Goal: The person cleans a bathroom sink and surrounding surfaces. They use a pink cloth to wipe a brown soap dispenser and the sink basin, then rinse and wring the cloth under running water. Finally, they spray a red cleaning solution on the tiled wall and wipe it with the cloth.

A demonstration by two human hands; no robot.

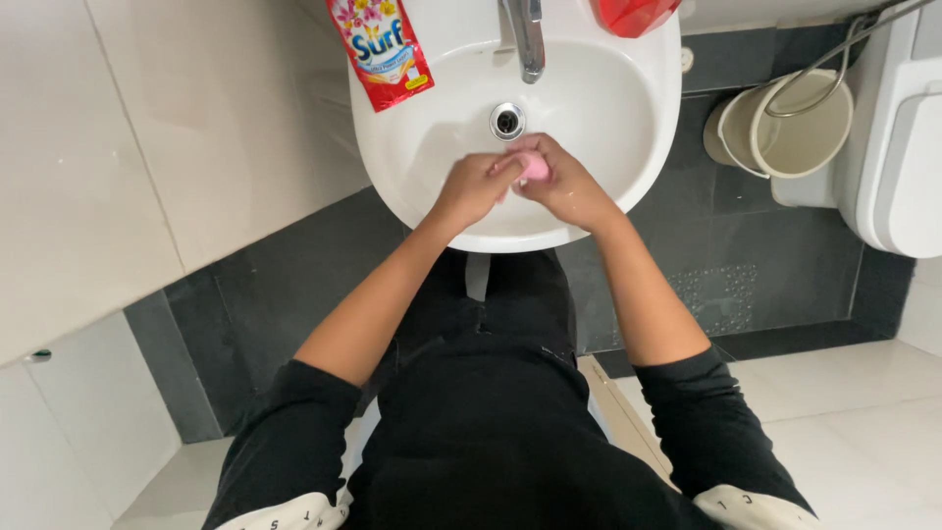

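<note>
Over the bowl of a white sink [628, 128], my left hand [473, 188] and my right hand [567, 185] meet around a small pink bar of soap [535, 169]. Both hands close on it, the right cupping it from the right and the left pressing in from the left. Most of the soap is hidden by my fingers. The drain [507, 120] lies just beyond my hands, and the metal tap [526, 37] stands above it. No water stream is visible.
A red detergent sachet [381, 49] lies on the sink's left rim. A red plastic object [633, 14] sits on the back right rim. A cream bucket [785, 123] stands on the dark floor beside a white toilet [898, 147]. Pale tiled wall runs along the left.
</note>
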